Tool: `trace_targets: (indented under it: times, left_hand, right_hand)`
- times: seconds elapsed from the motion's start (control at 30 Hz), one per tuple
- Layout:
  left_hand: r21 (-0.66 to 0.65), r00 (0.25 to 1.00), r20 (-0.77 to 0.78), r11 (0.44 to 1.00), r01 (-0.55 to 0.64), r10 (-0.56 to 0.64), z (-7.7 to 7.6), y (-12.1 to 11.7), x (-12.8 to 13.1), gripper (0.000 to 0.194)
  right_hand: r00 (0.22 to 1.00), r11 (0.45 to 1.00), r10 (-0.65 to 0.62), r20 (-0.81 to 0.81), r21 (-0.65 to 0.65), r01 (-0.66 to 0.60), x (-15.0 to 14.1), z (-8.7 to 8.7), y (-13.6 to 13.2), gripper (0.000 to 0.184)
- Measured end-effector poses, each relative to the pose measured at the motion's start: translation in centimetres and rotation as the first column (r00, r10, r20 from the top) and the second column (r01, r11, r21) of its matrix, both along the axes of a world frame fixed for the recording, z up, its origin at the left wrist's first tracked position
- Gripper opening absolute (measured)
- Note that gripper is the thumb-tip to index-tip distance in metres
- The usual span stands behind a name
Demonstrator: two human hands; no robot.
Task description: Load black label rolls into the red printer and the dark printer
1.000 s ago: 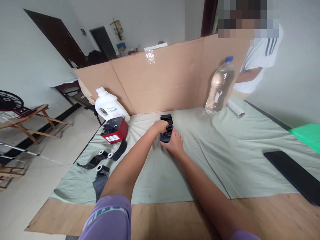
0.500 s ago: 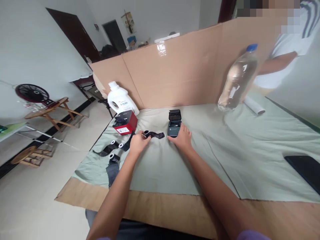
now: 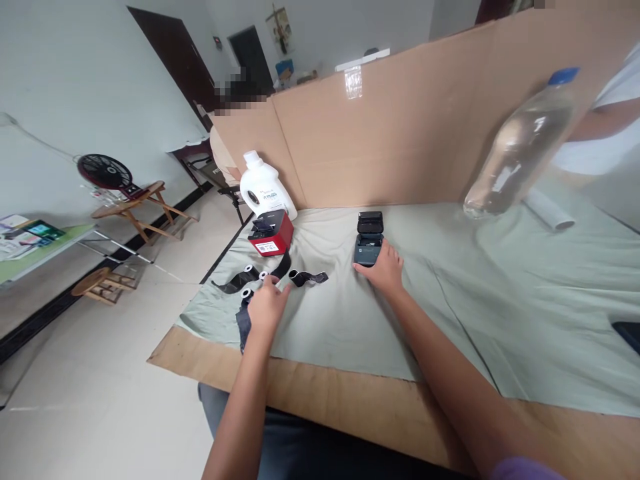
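Note:
My right hand [image 3: 387,268] grips the front right corner of a small dark portable printer [image 3: 367,253], thumb at its front edge. The printer's lid [image 3: 371,221] stands raised, and its inside shows. My left hand [image 3: 267,305] is over several black ribbon rolls with white cores, thumb apart from the fingers and nothing seen between them. One such roll [image 3: 246,295] lies partly behind that hand; another roll [image 3: 249,271] is farther off. Between the two hands, a separate black roll [image 3: 295,277] lies on the cloth with its loose strip trailing right.
A red and black box-shaped device [image 3: 280,238] stands before a white jug [image 3: 266,187] at the left. A cardboard panel [image 3: 380,140] closes off the back. At the right are a large water bottle [image 3: 525,143], a white tube [image 3: 550,210] and a dark flat object [image 3: 627,333].
My left hand left the printer, whose lid now shows open, set a black roll on the cloth, and moved left to the other rolls. My right hand stayed at the printer. The view turned left.

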State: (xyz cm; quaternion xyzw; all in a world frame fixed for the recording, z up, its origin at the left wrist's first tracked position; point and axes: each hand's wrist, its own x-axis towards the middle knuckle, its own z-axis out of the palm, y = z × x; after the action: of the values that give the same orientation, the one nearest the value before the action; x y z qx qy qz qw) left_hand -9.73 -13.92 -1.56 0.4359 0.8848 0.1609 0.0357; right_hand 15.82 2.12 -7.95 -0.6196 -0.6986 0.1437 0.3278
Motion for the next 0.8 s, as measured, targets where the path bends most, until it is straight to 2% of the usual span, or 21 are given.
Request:
trace_targets:
  times: [0.1, 0.2, 0.3, 0.4, 0.5, 0.6, 0.7, 0.77, 0.8]
  left_hand:
    - [0.101, 0.995, -0.055, 0.992, -0.076, 0.082, 1.5, -1.2, -2.5, 0.030]
    - [0.159, 0.981, -0.108, 0.977, -0.142, 0.160, 2.7, -1.7, -6.3, 0.027]
    - [0.116, 0.977, -0.123, 0.980, -0.163, 0.177, 3.3, -1.4, -10.3, 0.029]
    - [0.041, 0.982, -0.144, 0.993, -0.114, 0.119, 3.4, -0.6, -13.2, 0.029]
    - [-0.034, 0.979, -0.203, 0.999, 0.012, -0.018, 3.3, 0.6, -14.3, 0.036]
    - [-0.149, 0.955, -0.243, 0.979, 0.136, -0.170, 3.0, 1.9, -14.0, 0.045]
    - [-0.224, 0.945, -0.229, 0.958, 0.181, -0.232, 3.1, 2.9, -13.8, 0.038]
    - [-0.155, 0.956, -0.203, 0.971, 0.183, -0.212, 3.5, 3.2, -13.9, 0.033]
    - [-0.059, 0.965, -0.179, 0.981, 0.183, -0.190, 3.9, 3.2, -14.0, 0.032]
  right_hand:
    - [1.000, 1.000, 0.000, -0.002, 0.014, 0.000, 0.0, -0.1, 0.0, 0.109]
    - [1.000, 1.000, 0.004, -0.009, 0.022, -0.004, -0.1, -0.1, 0.1, 0.108]
    - [1.000, 1.000, 0.004, -0.010, 0.013, -0.004, -0.1, -0.1, 0.1, 0.110]
    - [1.000, 1.000, 0.006, -0.005, 0.011, -0.005, 0.0, -0.2, 0.2, 0.110]
    - [1.000, 1.000, 0.010, 0.000, 0.020, -0.010, 0.0, -0.3, 0.3, 0.109]
    - [1.000, 1.000, 0.007, 0.007, 0.015, -0.007, 0.0, -0.3, 0.3, 0.109]
    - [1.000, 1.000, 0.005, 0.006, 0.001, -0.005, 0.0, -0.1, 0.2, 0.110]
    - [1.000, 1.000, 0.004, 0.001, 0.000, -0.004, 0.0, 0.0, 0.2, 0.111]
    - [1.000, 1.000, 0.004, -0.002, 0.002, -0.004, 0.1, 0.0, 0.2, 0.110]
